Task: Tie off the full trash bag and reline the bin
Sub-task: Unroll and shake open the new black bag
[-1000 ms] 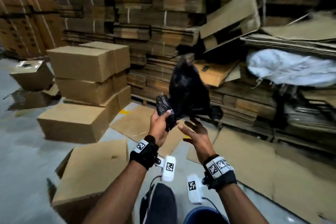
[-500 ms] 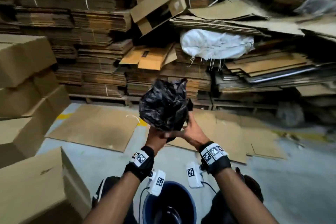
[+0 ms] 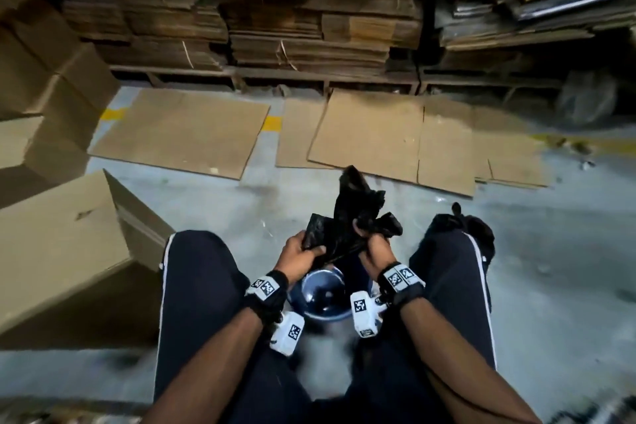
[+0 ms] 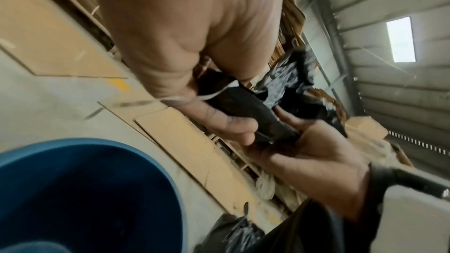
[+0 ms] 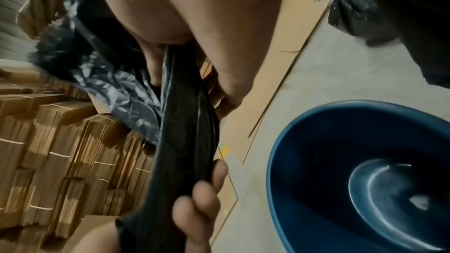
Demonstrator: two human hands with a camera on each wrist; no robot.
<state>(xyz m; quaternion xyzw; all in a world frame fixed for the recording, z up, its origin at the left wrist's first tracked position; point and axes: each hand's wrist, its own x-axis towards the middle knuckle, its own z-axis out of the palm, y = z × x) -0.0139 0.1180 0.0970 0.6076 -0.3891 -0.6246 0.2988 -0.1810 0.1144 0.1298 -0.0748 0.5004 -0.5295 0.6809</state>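
Observation:
A crumpled black bin liner (image 3: 351,217) is held up over the empty blue bin (image 3: 323,296), which stands on the floor between my knees. My left hand (image 3: 309,248) grips the liner's left edge and my right hand (image 3: 370,248) grips a bunch of it on the right. In the left wrist view the thumb pinches a folded strip of liner (image 4: 255,118) above the bin (image 4: 73,189). The right wrist view shows the liner (image 5: 187,122) pulled taut between both hands beside the bin (image 5: 365,180). A tied black trash bag (image 3: 461,220) sits on the floor behind my right knee.
Flattened cardboard sheets (image 3: 371,134) lie on the concrete floor ahead. Stacks of folded cardboard on pallets (image 3: 275,31) form a wall beyond. Closed boxes (image 3: 62,244) stand close on my left. The tied bag (image 5: 353,7) lies just past the bin.
My view has dropped from the cardboard stacks to the floor and bin. Both hands came down with the liner to just over the bin, and the right hand, open a second ago, now grips it.

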